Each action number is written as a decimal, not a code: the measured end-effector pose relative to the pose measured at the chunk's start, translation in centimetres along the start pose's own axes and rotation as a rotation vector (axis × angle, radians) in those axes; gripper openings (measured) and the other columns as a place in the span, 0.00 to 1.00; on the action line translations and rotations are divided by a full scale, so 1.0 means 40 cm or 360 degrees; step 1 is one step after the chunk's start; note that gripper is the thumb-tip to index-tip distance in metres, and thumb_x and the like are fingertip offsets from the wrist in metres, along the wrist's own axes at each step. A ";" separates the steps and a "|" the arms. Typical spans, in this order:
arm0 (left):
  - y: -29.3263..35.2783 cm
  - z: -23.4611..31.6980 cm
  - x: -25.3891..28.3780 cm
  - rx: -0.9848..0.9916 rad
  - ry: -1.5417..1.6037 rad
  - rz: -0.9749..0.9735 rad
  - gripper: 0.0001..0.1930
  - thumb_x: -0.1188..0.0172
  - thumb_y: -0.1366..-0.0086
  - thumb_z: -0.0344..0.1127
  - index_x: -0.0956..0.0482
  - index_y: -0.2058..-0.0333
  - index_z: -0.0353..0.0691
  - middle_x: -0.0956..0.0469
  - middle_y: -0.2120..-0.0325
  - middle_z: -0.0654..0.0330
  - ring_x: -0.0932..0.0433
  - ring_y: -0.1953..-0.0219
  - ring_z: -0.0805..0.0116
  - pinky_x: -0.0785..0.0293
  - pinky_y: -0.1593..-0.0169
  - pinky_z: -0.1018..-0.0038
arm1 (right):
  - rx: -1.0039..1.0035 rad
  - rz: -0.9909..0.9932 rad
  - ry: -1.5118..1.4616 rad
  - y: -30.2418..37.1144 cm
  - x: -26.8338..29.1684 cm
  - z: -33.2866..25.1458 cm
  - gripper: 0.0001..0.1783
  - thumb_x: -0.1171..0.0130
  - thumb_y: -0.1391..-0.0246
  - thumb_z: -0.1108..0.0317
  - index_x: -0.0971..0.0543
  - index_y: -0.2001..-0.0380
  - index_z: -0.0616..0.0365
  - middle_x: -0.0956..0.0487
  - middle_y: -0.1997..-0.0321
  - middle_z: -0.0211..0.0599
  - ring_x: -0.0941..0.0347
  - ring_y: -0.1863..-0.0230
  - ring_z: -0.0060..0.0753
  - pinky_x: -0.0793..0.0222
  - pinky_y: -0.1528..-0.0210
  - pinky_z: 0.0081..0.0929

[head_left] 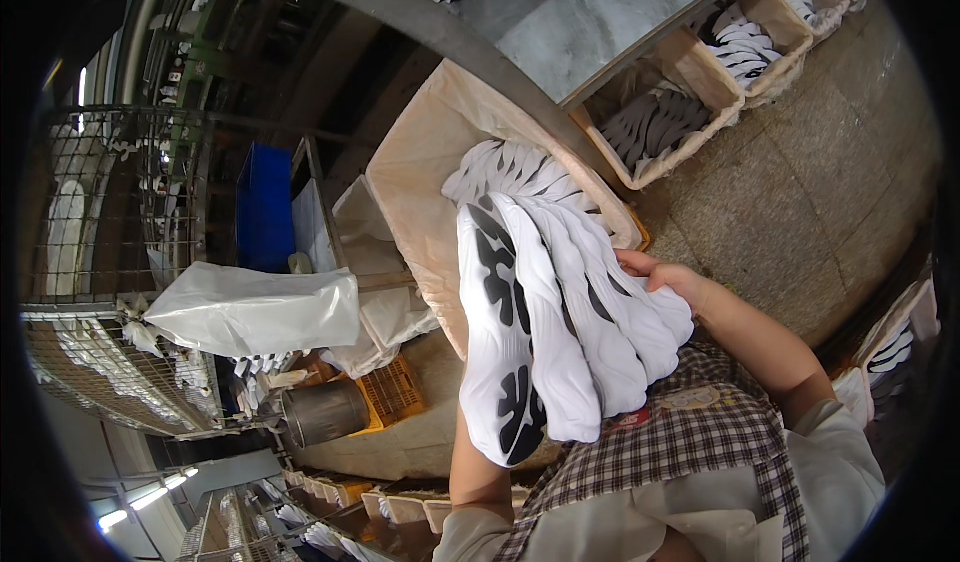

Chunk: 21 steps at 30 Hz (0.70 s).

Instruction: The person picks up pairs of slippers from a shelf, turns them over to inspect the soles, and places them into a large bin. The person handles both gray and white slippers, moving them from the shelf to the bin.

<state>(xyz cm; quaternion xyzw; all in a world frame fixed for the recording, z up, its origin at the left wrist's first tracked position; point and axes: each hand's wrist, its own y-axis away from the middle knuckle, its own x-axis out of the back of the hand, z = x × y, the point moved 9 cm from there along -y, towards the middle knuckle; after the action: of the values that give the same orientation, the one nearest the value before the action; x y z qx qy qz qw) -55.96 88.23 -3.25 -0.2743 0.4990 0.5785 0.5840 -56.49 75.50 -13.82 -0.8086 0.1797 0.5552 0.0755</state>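
Observation:
A fanned row of several white shoe soles (570,332) is held up in front of my body, black patches showing on the leftmost one. My right hand (672,278) is closed around the right end of the row, fingers at its upper edge. My left forearm (478,474) goes up behind the leftmost sole; the soles hide the left hand and its fingers. Just beyond the row stands a large cloth-lined bin (425,177), and more white soles (522,170) lie stacked inside it.
Lined bins holding grey soles (655,122) and black-and-white soles (742,50) line up at the upper right beside a metal-topped table (590,27). At left are a wire rack (125,202), clear plastic sheeting (262,307), a blue bin (265,207), a metal drum (325,412) and an orange crate (393,392).

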 end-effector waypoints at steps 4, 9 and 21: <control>0.116 0.012 0.062 0.0101 0.0158 -0.0011 0.22 0.52 0.34 0.47 0.36 0.51 0.34 0.36 0.67 0.58 0.39 0.78 0.72 0.35 0.76 0.77 | -0.0159 0.0068 0.0445 -0.055 -0.017 0.019 0.47 0.40 0.56 0.67 0.50 0.34 0.61 0.41 0.34 0.46 0.43 0.35 0.36 0.48 0.34 0.33; 0.212 0.067 0.132 0.0182 0.0383 0.0024 0.20 0.51 0.35 0.47 0.33 0.55 0.35 0.36 0.68 0.59 0.41 0.79 0.72 0.38 0.78 0.79 | -0.0179 -0.0104 0.0222 -0.149 -0.092 0.058 0.54 0.32 0.59 0.67 0.54 0.34 0.61 0.38 0.36 0.43 0.38 0.37 0.35 0.45 0.36 0.34; 0.214 0.287 0.237 0.0182 0.0726 -0.0287 0.17 0.48 0.36 0.45 0.35 0.59 0.35 0.40 0.67 0.58 0.38 0.75 0.70 0.38 0.78 0.80 | -0.0122 0.0107 0.0092 -0.351 -0.069 0.159 0.54 0.31 0.62 0.68 0.51 0.34 0.57 0.35 0.38 0.43 0.35 0.40 0.36 0.39 0.38 0.35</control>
<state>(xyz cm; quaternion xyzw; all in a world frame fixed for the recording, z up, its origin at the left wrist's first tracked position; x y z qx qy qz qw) -62.62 103.90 -5.57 -0.4076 0.6233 0.4180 0.5202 -57.65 91.07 -14.71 -0.8200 0.1875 0.5404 0.0207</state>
